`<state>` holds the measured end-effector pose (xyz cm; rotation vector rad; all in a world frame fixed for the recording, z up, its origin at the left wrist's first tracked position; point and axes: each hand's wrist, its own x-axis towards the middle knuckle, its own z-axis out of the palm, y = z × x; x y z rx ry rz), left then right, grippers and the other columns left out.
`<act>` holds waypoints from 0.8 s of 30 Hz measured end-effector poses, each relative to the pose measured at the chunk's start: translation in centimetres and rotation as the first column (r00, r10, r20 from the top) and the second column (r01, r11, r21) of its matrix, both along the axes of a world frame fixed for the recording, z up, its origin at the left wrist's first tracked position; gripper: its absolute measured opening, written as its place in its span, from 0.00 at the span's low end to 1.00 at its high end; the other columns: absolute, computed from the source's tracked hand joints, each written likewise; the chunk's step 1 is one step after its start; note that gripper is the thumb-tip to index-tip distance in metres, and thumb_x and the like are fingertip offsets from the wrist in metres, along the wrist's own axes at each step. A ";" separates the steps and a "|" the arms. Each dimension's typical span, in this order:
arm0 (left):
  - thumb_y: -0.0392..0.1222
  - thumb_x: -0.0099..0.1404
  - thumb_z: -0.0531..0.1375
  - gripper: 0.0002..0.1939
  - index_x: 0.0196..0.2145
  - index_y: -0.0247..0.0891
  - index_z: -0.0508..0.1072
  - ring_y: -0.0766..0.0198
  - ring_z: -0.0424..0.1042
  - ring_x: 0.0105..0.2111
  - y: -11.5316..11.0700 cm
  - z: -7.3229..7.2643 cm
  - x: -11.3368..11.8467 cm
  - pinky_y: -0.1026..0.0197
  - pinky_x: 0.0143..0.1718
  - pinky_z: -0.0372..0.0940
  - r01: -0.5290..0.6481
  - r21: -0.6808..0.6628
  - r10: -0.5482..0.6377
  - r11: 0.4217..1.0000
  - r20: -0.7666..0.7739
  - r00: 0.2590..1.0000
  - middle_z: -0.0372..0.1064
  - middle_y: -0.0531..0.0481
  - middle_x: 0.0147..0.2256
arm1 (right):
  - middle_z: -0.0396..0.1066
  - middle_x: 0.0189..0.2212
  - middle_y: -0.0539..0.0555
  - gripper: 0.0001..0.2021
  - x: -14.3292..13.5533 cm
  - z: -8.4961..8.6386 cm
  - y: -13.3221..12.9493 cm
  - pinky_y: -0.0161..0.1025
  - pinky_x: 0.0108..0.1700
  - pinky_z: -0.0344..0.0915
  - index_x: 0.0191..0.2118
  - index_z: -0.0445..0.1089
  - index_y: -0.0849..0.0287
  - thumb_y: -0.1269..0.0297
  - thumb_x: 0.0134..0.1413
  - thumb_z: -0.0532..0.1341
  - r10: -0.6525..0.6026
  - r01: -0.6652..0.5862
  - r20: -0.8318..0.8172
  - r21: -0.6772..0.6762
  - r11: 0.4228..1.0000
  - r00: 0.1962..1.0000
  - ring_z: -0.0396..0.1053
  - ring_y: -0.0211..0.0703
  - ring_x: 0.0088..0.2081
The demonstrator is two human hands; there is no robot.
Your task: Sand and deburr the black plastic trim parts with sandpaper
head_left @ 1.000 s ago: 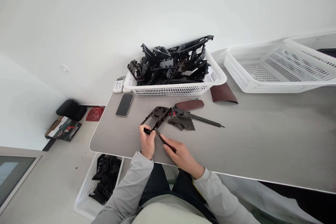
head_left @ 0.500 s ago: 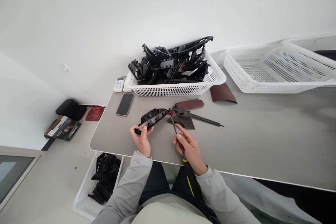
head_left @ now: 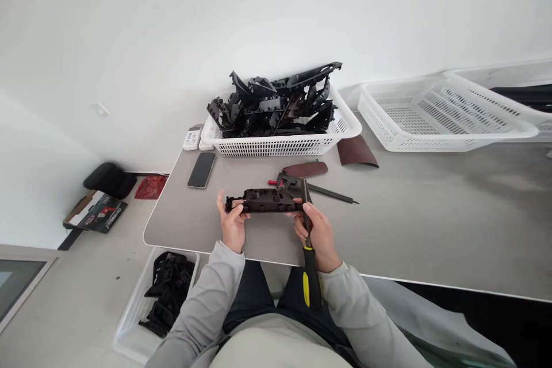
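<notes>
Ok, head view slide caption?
Left hand and right hand hold a black part, the right also a yellow-trimmed tool.

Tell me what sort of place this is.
Likely a small workshop: a white basket heaped with black parts, a caliper on the table, and a yellow-and-black-handled tool in the right hand.

Left hand [head_left: 233, 232], right hand [head_left: 324, 242]: that's two! One black part [head_left: 269, 201], one tool [head_left: 313, 282], one caliper [head_left: 332, 192], one phone [head_left: 201, 170]. Two maroon pieces [head_left: 356, 152], three baskets [head_left: 269, 148] in view, one floor bin [head_left: 130, 322], one box [head_left: 106, 214], one red bag [head_left: 150, 187], and piled parts [head_left: 271, 106] too tangled to count!
</notes>
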<state>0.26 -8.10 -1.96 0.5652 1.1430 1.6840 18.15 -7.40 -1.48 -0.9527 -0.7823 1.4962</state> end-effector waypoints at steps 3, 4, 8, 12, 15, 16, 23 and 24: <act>0.40 0.49 0.65 0.45 0.60 0.56 0.47 0.72 0.67 0.25 0.2 0.1 0.1 0.67 0.29 0.63 -0.048 -0.002 0.048 0.999 0.091 0.995 0.68 0.58 0.32 | 0.62 0.13 0.42 0.15 -0.2 0.0 -0.2 0.30 0.15 0.46 0.36 0.66 0.57 0.52 0.48 0.62 -0.050 0.049 0.040 0.024 0.999 0.998 0.47 0.28 0.11; 0.40 0.49 0.66 0.43 0.59 0.54 0.51 0.72 0.67 0.25 0.3 0.1 0.2 0.67 0.28 0.63 -0.066 -0.014 0.068 0.998 0.123 0.990 0.68 0.58 0.32 | 0.58 0.11 0.40 0.14 -0.3 -0.1 -0.3 0.30 0.15 0.46 0.36 0.65 0.56 0.52 0.48 0.62 -0.063 0.061 0.056 0.033 0.998 0.996 0.47 0.28 0.11; 0.44 0.46 0.70 0.23 0.40 0.42 0.68 0.73 0.68 0.24 0.5 0.3 0.7 0.70 0.24 0.61 -0.028 -0.086 0.048 0.996 0.240 0.969 0.69 0.56 0.30 | 0.52 0.08 0.37 0.16 -0.9 -0.1 -0.6 0.29 0.14 0.44 0.36 0.63 0.56 0.51 0.47 0.63 -0.062 0.056 0.142 0.048 0.997 0.988 0.47 0.29 0.10; 0.44 0.42 0.72 0.20 0.30 0.37 0.70 0.73 0.69 0.23 0.4 0.8 2.0 0.72 0.18 0.57 0.176 -0.142 -0.132 0.974 0.276 0.952 0.69 0.56 0.25 | 0.55 0.11 0.38 0.17 -1.5 -0.1 -0.9 0.30 0.13 0.45 0.35 0.63 0.57 0.51 0.44 0.65 0.019 -0.031 0.224 0.051 0.998 0.974 0.47 0.28 0.10; 0.46 0.43 0.72 0.19 0.28 0.33 0.72 0.71 0.69 0.21 0.3 1.2 2.7 0.71 0.16 0.57 0.350 -0.158 -0.298 0.924 0.279 0.913 0.71 0.52 0.24 | 0.57 0.13 0.39 0.19 -1.7 -0.3 -0.9 0.30 0.12 0.45 0.35 0.64 0.57 0.49 0.43 0.65 0.052 -0.069 0.246 0.059 0.996 0.968 0.48 0.28 0.10; 0.47 0.43 0.71 0.19 0.28 0.32 0.73 0.71 0.69 0.21 0.3 1.3 2.8 0.71 0.16 0.58 0.376 -0.156 -0.325 0.914 0.278 0.904 0.72 0.51 0.24 | 0.58 0.14 0.39 0.19 -1.7 -0.4 -0.9 0.30 0.12 0.45 0.35 0.65 0.57 0.49 0.43 0.65 0.062 -0.080 0.253 0.062 0.995 0.966 0.48 0.27 0.10; 0.43 0.39 0.73 0.18 0.25 0.31 0.75 0.67 0.72 0.21 0.3 1.0 2.9 0.66 0.24 0.67 0.346 -0.170 -0.309 0.923 0.212 0.927 0.73 0.50 0.22 | 0.63 0.17 0.43 0.21 -1.6 -0.8 -1.0 0.31 0.13 0.45 0.40 0.68 0.60 0.48 0.45 0.64 0.135 -0.157 0.304 0.050 0.986 0.943 0.48 0.27 0.12; 0.43 0.39 0.73 0.17 0.26 0.31 0.76 0.66 0.73 0.22 0.3 0.9 3.0 0.64 0.28 0.68 0.319 -0.146 -0.288 0.936 0.200 0.936 0.74 0.49 0.24 | 0.66 0.20 0.45 0.23 -1.6 -0.8 -1.0 0.31 0.13 0.45 0.42 0.69 0.60 0.47 0.46 0.63 0.136 -0.157 0.299 0.048 0.986 0.944 0.48 0.27 0.12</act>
